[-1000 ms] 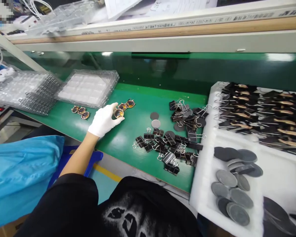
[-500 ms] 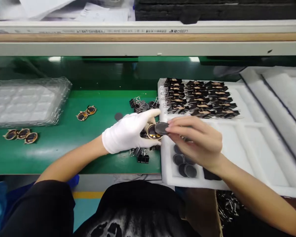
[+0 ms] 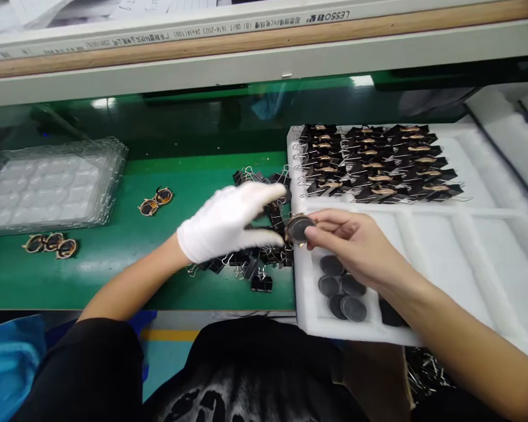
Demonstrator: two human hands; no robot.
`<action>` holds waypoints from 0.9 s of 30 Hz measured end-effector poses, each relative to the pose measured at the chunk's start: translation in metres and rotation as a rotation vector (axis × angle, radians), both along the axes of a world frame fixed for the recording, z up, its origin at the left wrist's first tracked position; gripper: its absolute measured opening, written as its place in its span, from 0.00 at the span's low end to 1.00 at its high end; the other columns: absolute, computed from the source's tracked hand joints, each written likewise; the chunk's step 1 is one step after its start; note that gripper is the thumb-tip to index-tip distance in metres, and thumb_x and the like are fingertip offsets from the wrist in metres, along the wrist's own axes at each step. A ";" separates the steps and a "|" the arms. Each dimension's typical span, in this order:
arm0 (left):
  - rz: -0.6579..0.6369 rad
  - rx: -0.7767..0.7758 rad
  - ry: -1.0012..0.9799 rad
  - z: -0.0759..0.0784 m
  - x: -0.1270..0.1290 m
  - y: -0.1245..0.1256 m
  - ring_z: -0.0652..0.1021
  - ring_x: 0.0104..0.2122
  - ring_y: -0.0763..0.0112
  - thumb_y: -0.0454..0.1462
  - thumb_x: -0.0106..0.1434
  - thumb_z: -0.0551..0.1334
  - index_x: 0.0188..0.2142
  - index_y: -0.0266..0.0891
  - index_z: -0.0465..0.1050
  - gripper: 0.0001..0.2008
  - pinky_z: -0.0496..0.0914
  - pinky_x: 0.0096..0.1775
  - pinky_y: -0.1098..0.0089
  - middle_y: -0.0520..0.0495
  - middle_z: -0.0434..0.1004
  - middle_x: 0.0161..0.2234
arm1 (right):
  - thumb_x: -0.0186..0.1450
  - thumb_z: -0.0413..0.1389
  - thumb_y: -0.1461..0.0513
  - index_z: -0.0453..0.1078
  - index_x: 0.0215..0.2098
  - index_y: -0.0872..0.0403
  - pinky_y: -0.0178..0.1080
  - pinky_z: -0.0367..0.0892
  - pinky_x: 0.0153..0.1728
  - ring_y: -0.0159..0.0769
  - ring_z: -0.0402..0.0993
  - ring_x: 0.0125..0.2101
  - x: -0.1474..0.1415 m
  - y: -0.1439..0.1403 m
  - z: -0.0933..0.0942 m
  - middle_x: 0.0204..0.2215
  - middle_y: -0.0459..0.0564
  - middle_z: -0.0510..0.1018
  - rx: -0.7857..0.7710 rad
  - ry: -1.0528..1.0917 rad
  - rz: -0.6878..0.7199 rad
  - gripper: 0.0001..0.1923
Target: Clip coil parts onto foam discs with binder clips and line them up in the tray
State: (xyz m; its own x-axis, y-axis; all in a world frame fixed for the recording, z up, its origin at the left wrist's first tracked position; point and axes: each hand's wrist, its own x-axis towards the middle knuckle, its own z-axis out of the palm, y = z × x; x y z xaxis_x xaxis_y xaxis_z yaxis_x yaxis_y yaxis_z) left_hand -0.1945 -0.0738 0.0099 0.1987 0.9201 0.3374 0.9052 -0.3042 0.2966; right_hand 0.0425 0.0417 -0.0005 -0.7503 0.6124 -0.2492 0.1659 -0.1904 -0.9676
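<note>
My right hand (image 3: 356, 243), bare, pinches a gold round watch case (image 3: 289, 233) together with a dark grey disc (image 3: 301, 230) lying against its face. To the left my left hand (image 3: 229, 223), in a white glove, has thumb and fingers spread apart. Its tips reach close to the watch case, and nothing shows in its grip. Black binder clips (image 3: 261, 283) lie in a pile beneath and around the glove. Several loose dark discs (image 3: 353, 308) rest in a compartment of the white foam tray (image 3: 305, 319) below my right hand.
Rows of gold pieces held in black binder clips (image 3: 374, 165) fill the tray's far part. On the green table (image 3: 167, 287) lie two groups of watch cases (image 3: 66, 248). Stacked clear plastic trays (image 3: 53, 187) stand at the left. A shelf edge (image 3: 229, 61) runs across the back.
The watch case has passed from my left hand to my right, which holds it with the disc. My left hand has let go and opened. The camera view has tilted slightly.
</note>
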 end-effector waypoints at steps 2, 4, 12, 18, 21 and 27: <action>0.176 -0.085 0.050 0.002 -0.014 0.006 0.83 0.40 0.62 0.51 0.73 0.60 0.57 0.39 0.74 0.22 0.73 0.42 0.64 0.42 0.84 0.47 | 0.59 0.73 0.52 0.81 0.37 0.49 0.37 0.76 0.33 0.35 0.78 0.32 0.003 0.009 -0.003 0.35 0.49 0.83 -0.087 0.054 -0.108 0.14; 0.269 -0.180 0.134 0.002 -0.021 0.014 0.83 0.39 0.62 0.48 0.75 0.57 0.52 0.40 0.78 0.17 0.70 0.39 0.66 0.45 0.85 0.43 | 0.59 0.73 0.53 0.81 0.35 0.50 0.35 0.75 0.33 0.34 0.77 0.34 0.004 0.015 -0.007 0.37 0.49 0.83 -0.190 0.074 -0.140 0.12; 0.371 -0.343 0.260 -0.008 0.011 0.050 0.78 0.26 0.60 0.62 0.71 0.51 0.30 0.40 0.76 0.32 0.58 0.28 0.67 0.46 0.76 0.24 | 0.61 0.72 0.52 0.81 0.43 0.49 0.35 0.75 0.38 0.33 0.77 0.38 0.004 0.017 -0.012 0.40 0.50 0.83 -0.231 0.102 -0.086 0.15; 0.352 -0.400 0.006 -0.006 0.003 0.050 0.60 0.18 0.73 0.47 0.69 0.58 0.19 0.41 0.61 0.23 0.52 0.24 0.67 0.54 0.58 0.16 | 0.61 0.72 0.52 0.79 0.43 0.49 0.40 0.77 0.42 0.34 0.76 0.38 0.007 0.017 -0.013 0.41 0.49 0.82 -0.177 0.068 -0.091 0.16; 0.212 -0.374 -0.170 0.005 -0.003 0.035 0.58 0.20 0.75 0.47 0.71 0.57 0.21 0.41 0.57 0.23 0.54 0.25 0.69 0.56 0.53 0.18 | 0.62 0.71 0.52 0.80 0.44 0.49 0.41 0.77 0.42 0.36 0.77 0.39 0.007 0.017 -0.012 0.43 0.50 0.82 -0.154 0.079 -0.050 0.16; 0.108 -0.045 0.020 0.005 0.015 0.018 0.66 0.22 0.73 0.46 0.75 0.55 0.25 0.40 0.65 0.22 0.55 0.29 0.66 0.53 0.65 0.21 | 0.62 0.71 0.52 0.81 0.43 0.48 0.38 0.76 0.35 0.36 0.78 0.38 0.001 0.008 -0.010 0.47 0.52 0.83 -0.273 0.142 0.104 0.15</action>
